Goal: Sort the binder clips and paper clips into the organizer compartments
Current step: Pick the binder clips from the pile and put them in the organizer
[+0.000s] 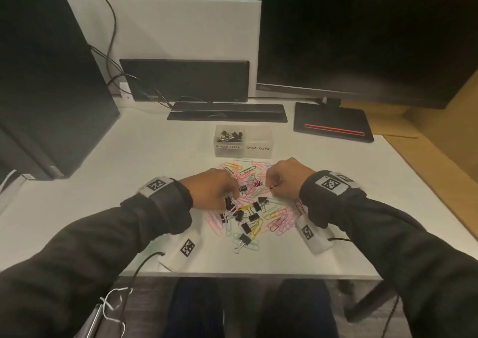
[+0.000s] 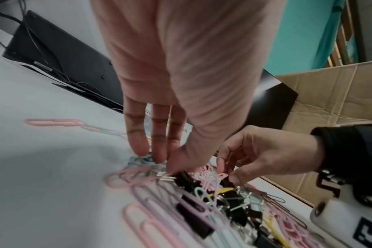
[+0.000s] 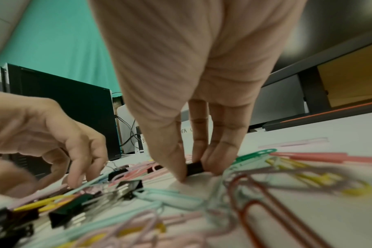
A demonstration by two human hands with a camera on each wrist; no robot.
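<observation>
A heap of coloured paper clips mixed with black binder clips lies mid-table. Behind it stands the clear organizer: its left compartment, marked BINDER CLIPS, holds several black clips; the right one, marked PAPER CLIPS, looks empty. My left hand reaches down into the heap's left side, thumb and fingers pinching a binder clip by its wire handle. My right hand is at the heap's right, thumb and fingers pinching another black binder clip that sits on the table.
A keyboard and a monitor base lie behind the organizer, under a dark monitor. A black computer tower stands at the left. A cardboard box borders the right. The table's front edge is close below the heap.
</observation>
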